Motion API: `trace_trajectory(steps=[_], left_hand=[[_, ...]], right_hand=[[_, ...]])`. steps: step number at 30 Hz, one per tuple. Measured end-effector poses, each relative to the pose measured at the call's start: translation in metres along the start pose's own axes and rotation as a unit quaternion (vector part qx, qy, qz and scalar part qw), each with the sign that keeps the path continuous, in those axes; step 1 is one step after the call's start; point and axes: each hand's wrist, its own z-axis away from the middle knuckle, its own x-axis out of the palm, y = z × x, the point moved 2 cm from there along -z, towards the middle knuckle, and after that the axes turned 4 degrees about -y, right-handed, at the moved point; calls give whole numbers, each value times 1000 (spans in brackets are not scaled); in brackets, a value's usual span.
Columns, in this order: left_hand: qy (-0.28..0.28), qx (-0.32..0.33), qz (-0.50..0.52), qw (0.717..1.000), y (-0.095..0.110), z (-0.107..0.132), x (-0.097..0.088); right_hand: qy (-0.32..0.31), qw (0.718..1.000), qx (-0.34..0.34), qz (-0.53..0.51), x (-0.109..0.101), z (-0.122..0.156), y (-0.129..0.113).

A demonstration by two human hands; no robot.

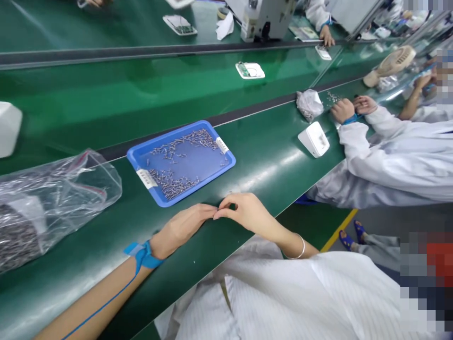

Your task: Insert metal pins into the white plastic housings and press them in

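My left hand (184, 226), with a blue wrist strap (146, 255) behind it, reaches in from the lower left. Its fingers are pressed together. My right hand (249, 212) wears a bangle and pinches thumb to forefinger. The fingertips of both hands meet just above the green bench (212, 241); whatever is between them is too small or hidden to make out. Just beyond my hands lies a blue tray (184, 198) with many small metal screws (177, 184), heaped mostly at its left and far right ends.
On the left sits a clear plastic bag (81, 189) full of small dark parts. A conveyor belt (141, 94) carries a white housing with a green board (250, 70). To the right are a white device (314, 140), a small bag (309, 105) and a co-worker's hands (343, 111).
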Motion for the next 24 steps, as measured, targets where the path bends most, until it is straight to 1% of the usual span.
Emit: trace_trajectory(steps=[4, 7, 10, 11, 12, 13, 14, 15, 16, 17, 19, 20, 21, 22, 24], left_hand=[[-39, 14, -16, 999, -7, 11, 2], [-60, 13, -16, 998, -14, 18, 5], [-64, 33, -34, 997, -14, 13, 7], [-58, 35, -45, 997, -12, 9, 7], [-45, 30, -57, 997, -10, 4, 7], [-22, 21, -67, 997, -7, -2, 7], [9, 13, -75, 997, -5, -7, 6], [42, 8, -81, 996, -3, -12, 6], [68, 14, -87, 994, 0, -16, 5], [79, 25, -96, 992, 2, -19, 6], [72, 66, -115, 989, 6, -23, 8], [62, 92, -122, 986, 8, -23, 9], [56, 117, -126, 984, 10, -24, 9], [59, 138, -126, 981, 11, -24, 9], [78, 163, -123, 976, 13, -23, 9]], right_hand=[[-62, 996, 4, -72, -4, 2, 7], [-105, 988, 10, -110, -1, 1, 17], [-143, 984, -9, -107, 3, 0, 24], [-133, 988, -21, -81, 1, -1, 28], [-100, 994, -26, -37, -5, -2, 32], [-43, 999, -16, 20, -15, -4, 39], [36, 996, 11, 86, -30, -5, 48], [130, 978, 64, 153, -48, -5, 60], [216, 946, 137, 200, -70, -4, 74], [293, 904, 202, 235, -93, -2, 89], [384, 828, 275, 301, -135, 4, 119], [404, 803, 290, 329, -152, 6, 132], [412, 786, 302, 349, -166, 8, 143], [403, 780, 310, 364, -176, 10, 152], [385, 783, 313, 375, -182, 13, 161]])
